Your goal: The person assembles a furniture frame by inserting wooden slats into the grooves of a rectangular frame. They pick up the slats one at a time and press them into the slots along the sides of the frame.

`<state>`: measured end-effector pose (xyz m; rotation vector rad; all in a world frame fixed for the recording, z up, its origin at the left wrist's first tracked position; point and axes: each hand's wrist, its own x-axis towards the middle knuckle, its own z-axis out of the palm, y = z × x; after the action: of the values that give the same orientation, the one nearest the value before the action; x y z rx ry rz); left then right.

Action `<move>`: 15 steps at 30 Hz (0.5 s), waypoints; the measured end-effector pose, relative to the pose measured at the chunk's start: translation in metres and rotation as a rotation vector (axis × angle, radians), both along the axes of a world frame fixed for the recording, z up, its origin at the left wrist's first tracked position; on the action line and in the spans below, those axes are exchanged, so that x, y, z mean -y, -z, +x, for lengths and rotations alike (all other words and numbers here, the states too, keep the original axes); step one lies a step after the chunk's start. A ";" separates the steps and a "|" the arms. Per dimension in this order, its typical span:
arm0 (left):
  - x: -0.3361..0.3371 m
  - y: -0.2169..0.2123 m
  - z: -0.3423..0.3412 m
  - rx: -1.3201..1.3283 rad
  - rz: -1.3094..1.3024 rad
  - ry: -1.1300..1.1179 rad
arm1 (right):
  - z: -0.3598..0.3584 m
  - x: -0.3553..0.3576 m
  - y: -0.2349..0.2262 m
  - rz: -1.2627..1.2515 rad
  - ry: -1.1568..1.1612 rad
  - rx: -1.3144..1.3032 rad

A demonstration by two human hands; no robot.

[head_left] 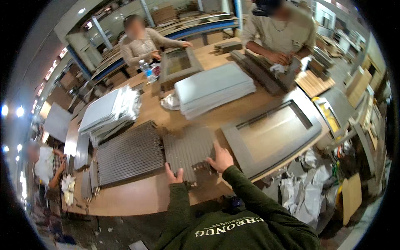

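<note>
Sleeves point(178, 204) of dark green reach in from the lower edge toward slats point(189, 146), a grey bundle lying on the table point(125, 202) between two bare hands. The left hand point(175, 174) is at the bundle's near left corner, thumb and fingers spread; how firmly it presses is hard to tell. The right hand point(221, 158) is spread too, its fingers at the bundle's right side. The slats' far end is blurred.

Just left lies a larger slat stack point(131, 154). To the right, a grey frame point(275, 156) lies flat around a tan middle; whether that is glass or bare tabletop, I cannot tell. Crumpled wrapping point(306, 191) heaps below it, beyond the table's edge.

Farther off are two piles of pale panels, one at left point(102, 110), one at centre point(216, 89). Behind them stands a clear bottle point(146, 71); its fill is too small to read. One co-worker point(141, 48) touches a second frame point(194, 61). Another co-worker point(279, 33) handles something white, hard to make out.
</note>
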<state>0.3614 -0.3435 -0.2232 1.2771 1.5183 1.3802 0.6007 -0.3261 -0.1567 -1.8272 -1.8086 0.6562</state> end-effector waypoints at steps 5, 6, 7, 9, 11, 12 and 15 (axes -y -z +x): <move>0.020 0.016 -0.012 -0.059 0.199 -0.028 | 0.062 0.038 -0.014 0.349 0.250 -0.020; 0.021 0.025 -0.014 -0.135 0.241 -0.063 | 0.088 0.053 -0.008 0.394 0.439 -0.001; 0.022 0.012 0.001 -0.106 0.299 -0.079 | 0.117 0.066 -0.001 0.397 0.660 0.179; 0.022 0.016 -0.001 -0.185 0.277 -0.072 | 0.168 0.085 0.010 0.335 1.037 0.259; 0.023 0.015 -0.001 -0.238 0.291 -0.092 | 0.216 0.090 0.049 0.292 1.212 0.078; 0.022 0.011 0.002 -0.255 0.312 -0.098 | 0.239 0.090 0.081 0.305 1.247 0.002; 0.021 0.012 0.001 -0.285 0.238 -0.068 | 0.230 0.077 0.085 0.227 1.344 -0.068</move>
<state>0.3622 -0.3648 -0.2349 1.6399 1.6342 1.5073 0.8302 -0.4026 -0.2416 -2.2397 -0.2895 -0.0304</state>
